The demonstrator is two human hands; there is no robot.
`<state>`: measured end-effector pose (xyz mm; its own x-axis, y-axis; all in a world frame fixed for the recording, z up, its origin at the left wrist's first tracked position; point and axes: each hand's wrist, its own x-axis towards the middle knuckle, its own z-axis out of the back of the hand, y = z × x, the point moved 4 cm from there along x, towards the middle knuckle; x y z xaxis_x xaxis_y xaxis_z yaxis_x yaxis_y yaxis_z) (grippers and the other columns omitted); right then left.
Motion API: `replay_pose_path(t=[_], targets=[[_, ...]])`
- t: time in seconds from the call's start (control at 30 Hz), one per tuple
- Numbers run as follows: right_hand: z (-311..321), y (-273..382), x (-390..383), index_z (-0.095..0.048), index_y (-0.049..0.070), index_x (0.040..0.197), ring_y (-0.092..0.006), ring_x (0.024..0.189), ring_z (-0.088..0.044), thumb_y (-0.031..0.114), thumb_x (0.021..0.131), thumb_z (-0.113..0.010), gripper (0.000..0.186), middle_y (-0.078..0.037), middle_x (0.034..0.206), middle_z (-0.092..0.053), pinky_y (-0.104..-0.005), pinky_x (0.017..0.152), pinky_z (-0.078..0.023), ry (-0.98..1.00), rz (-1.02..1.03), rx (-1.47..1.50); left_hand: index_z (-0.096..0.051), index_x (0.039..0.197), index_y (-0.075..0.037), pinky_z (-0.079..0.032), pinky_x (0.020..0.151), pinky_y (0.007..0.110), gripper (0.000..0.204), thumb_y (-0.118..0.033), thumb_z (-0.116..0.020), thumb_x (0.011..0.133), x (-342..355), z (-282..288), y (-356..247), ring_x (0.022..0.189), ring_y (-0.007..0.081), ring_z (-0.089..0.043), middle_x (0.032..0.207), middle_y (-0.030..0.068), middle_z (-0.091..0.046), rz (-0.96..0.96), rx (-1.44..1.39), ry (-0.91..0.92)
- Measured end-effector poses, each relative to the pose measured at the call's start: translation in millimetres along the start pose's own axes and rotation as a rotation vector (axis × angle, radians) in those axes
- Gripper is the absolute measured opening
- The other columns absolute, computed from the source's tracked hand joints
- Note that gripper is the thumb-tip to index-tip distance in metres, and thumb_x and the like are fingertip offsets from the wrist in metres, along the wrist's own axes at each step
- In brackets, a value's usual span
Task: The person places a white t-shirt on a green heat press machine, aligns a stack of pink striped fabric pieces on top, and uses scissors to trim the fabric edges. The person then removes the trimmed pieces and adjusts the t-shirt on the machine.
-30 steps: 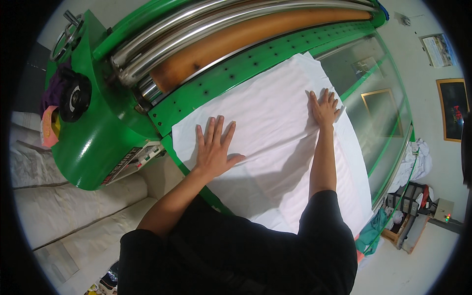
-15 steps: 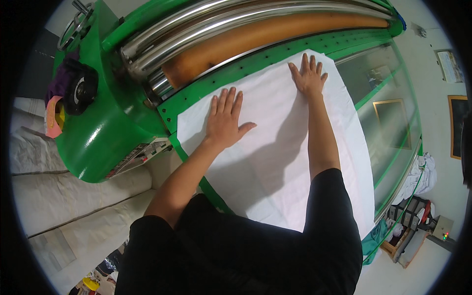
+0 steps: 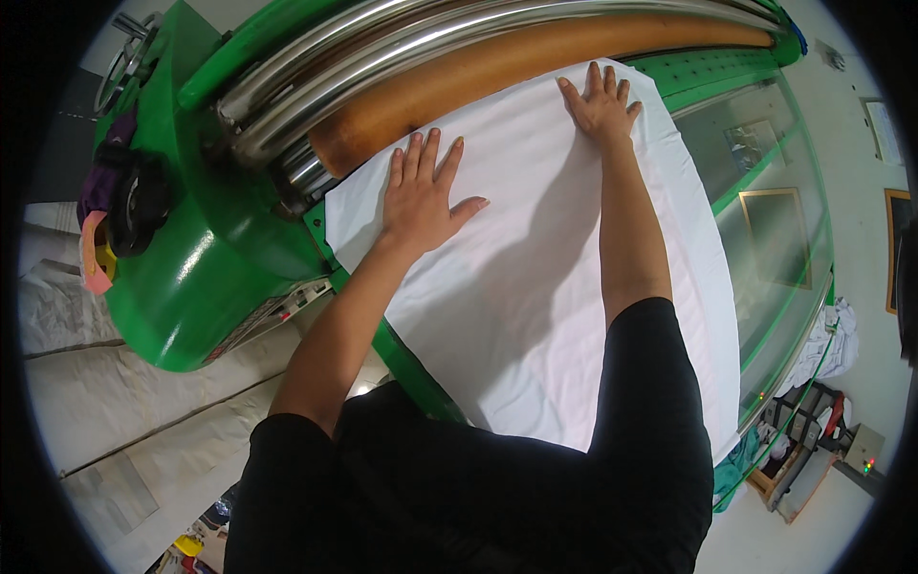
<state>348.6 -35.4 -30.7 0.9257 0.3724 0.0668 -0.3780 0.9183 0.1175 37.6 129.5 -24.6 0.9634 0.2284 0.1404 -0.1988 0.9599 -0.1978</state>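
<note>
A large white cloth (image 3: pixel 516 287) lies spread over the bed of a green roller machine. My left hand (image 3: pixel 419 196) rests flat on the cloth's left part, thumb out to the side and fingers pointing at the rollers. Farther right, my right hand (image 3: pixel 602 107) presses flat close to the cloth's far right corner, its fingers spread. The cloth's far edge reaches up against the orange-brown roller (image 3: pixel 535 72). Shiny metal rollers (image 3: pixel 421 62) run above and behind that one. Neither hand grips anything.
The machine's rounded green housing (image 3: pixel 239 239) stands at the left, with a black hand knob (image 3: pixel 142 206) and a metal handwheel (image 3: pixel 124 72). To the right is a clear panel (image 3: pixel 765 210) in a green frame. Plastic-wrapped rolls (image 3: pixel 143 402) lie lower left; a cluttered crate (image 3: pixel 798 430) sits at right.
Both hands have slid forward with the cloth. Its far edge now meets the orange-brown roller and covers most of the green perforated strip that showed before.
</note>
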Motion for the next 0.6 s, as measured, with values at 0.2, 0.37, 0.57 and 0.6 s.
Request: replay_pose_path(t=[0.2,0.37,0.57,0.6], targets=[[-12,-9,18,-0.025,0.026,0.167,-0.0382,0.161,-0.013,0.078,0.096,-0.034,0.089,-0.009,0.174,-0.02,-0.0681,0.123,-0.006,0.008,-0.037,0.03,-0.032,0.164,-0.014,-0.012,0.128,0.055,0.091,-0.069,-0.055,0.096,7,4,-4,0.158,0.0407,-0.018,0.169,0.0227,-0.025,0.007,0.006,0.04],[-15,-3,20,-0.022,0.025,0.168,-0.0386,0.16,-0.013,0.076,0.097,-0.032,0.088,-0.009,0.174,-0.019,-0.068,0.124,-0.007,-0.013,-0.038,0.011,-0.032,0.164,-0.013,-0.012,0.128,0.055,0.091,-0.07,-0.054,0.096,9,-2,5,0.158,0.0403,-0.019,0.169,0.0236,-0.025,-0.006,-0.02,0.024],[-10,1,23,-0.02,0.019,0.168,-0.0393,0.16,-0.012,0.073,0.098,-0.033,0.09,-0.011,0.174,-0.019,-0.0678,0.124,-0.007,0.006,-0.058,0.008,-0.033,0.163,-0.009,-0.014,0.128,0.055,0.09,-0.066,-0.056,0.097,12,2,2,0.158,0.0401,-0.021,0.169,0.0232,-0.025,-0.039,-0.042,-0.029],[-8,2,22,-0.019,0.016,0.168,-0.0396,0.161,-0.011,0.072,0.098,-0.034,0.091,-0.011,0.174,-0.019,-0.0678,0.124,-0.006,0.016,-0.062,0.014,-0.033,0.162,-0.008,-0.015,0.128,0.055,0.09,-0.065,-0.057,0.097,12,2,1,0.158,0.0397,-0.021,0.169,0.023,-0.026,-0.052,-0.047,-0.049]])
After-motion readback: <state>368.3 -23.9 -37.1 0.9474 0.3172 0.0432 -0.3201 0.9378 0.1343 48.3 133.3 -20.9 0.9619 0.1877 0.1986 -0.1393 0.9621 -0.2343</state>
